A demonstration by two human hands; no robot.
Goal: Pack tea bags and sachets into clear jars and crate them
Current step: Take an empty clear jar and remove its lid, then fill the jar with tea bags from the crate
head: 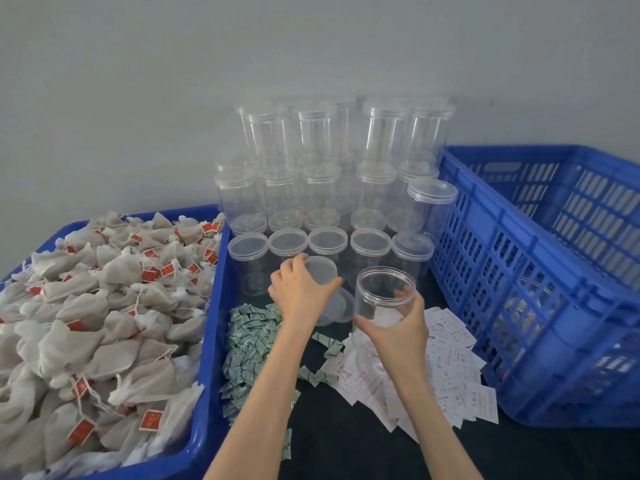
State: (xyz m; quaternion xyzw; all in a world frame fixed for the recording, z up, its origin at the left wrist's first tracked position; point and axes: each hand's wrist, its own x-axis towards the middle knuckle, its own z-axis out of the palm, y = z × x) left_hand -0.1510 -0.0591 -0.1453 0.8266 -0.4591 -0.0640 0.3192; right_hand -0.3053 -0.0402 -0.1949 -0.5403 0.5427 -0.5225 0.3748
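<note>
Two bare hands work over a dark tabletop (346,445). The right hand (398,327) has its fingers and thumb curled round the wall of an open clear jar (382,299), which stands upright with its mouth uncovered. The left hand (301,289) holds a clear lid (322,268) from above, fingers curved over its edge, just to the left of that jar. Below and between the two hands lie a couple more loose lids (337,308), stacked on the table.

Beyond both hands stands a stacked bank of empty lidded jars (332,188), piled several tiers high against the grey wall (138,81) (the nearest row sits just past the left hand's fingertips).

Under the left forearm lies a heap of small green sachets (249,344), with a few strays scattered toward the right arm. Under and to the right of the right hand spreads a pile of white sachets with red print (453,368).

Well to the left of the left hand, a blue tub (211,341) is heaped with pale mesh tea bags (86,323), each with a string and a red tag. To the right of the right hand stands a tall blue slotted crate (540,289); what it holds cannot be made out through the slots.
</note>
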